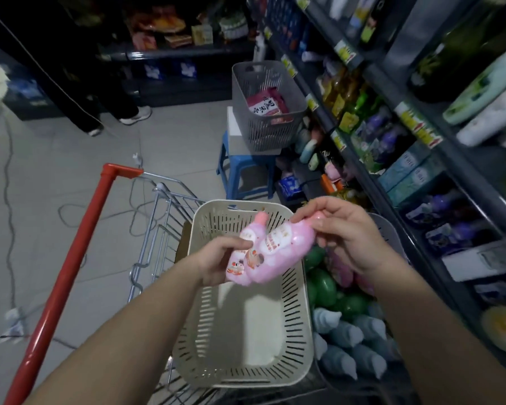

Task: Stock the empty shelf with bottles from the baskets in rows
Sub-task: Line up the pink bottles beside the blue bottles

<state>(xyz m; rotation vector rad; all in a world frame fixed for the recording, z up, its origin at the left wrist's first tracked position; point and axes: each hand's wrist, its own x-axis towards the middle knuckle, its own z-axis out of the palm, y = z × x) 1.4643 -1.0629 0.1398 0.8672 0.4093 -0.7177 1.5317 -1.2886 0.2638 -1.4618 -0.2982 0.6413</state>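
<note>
Two pink bottles lie side by side in the air above a cream slotted basket (295, 331) that sits in a shopping cart. My left hand (216, 260) grips the left pink bottle (247, 238) near its base. Around the neck of the larger right pink bottle (278, 249), the fingers of my right hand (351, 235) are pinched. The cream basket's floor shows bare. A second basket (389, 232) to its right holds green, pale blue and pink bottles (345, 328). The shelves (415, 182) on the right are full of goods.
The cart's red handle (70, 258) runs down the left. A grey basket (263, 106) with pink packets stands on a white box on a blue stool (240, 171) ahead. Cables lie on the tiled floor. A person's legs (111, 106) stand at the back.
</note>
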